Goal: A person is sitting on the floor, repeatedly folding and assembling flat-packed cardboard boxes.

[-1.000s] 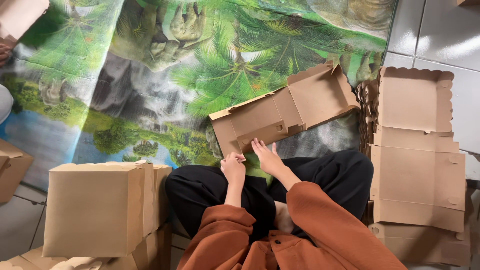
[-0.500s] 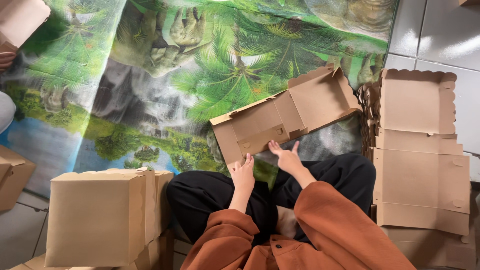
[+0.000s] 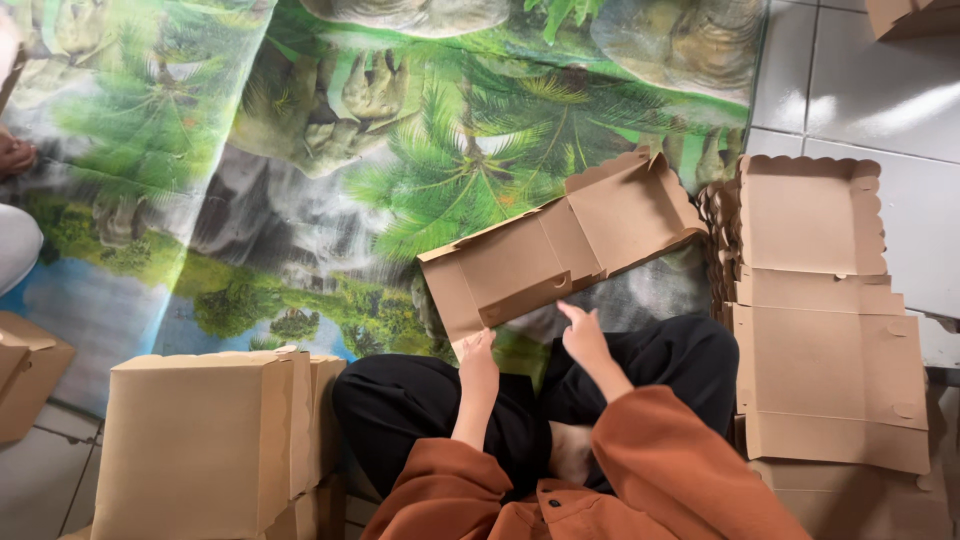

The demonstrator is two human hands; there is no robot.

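Beyond both my hands I see the printed mat (image 3: pixel 300 180), a big sheet of palms, rock and water spread over the tiled floor (image 3: pixel 880 110). Off to the right of my right hand lies the stack of flat box blanks (image 3: pixel 820 330), unfolded brown card with scalloped edges. To the left of my left hand and nearer my body stand the folded boxes (image 3: pixel 200 440), closed and stacked side by side. Just ahead of my fingers, over my crossed black-trousered legs (image 3: pixel 420 410), sits the half-folded cardboard box (image 3: pixel 560 250), open and tilted, its near flap hanging toward me. My right hand (image 3: pixel 583 335) is under that near edge, fingers loosely together, the index fingertip touching the flap. My left hand (image 3: pixel 478 358) meets the box's near left corner with curled fingers; I cannot tell whether it is pinching the card or only pressing it.
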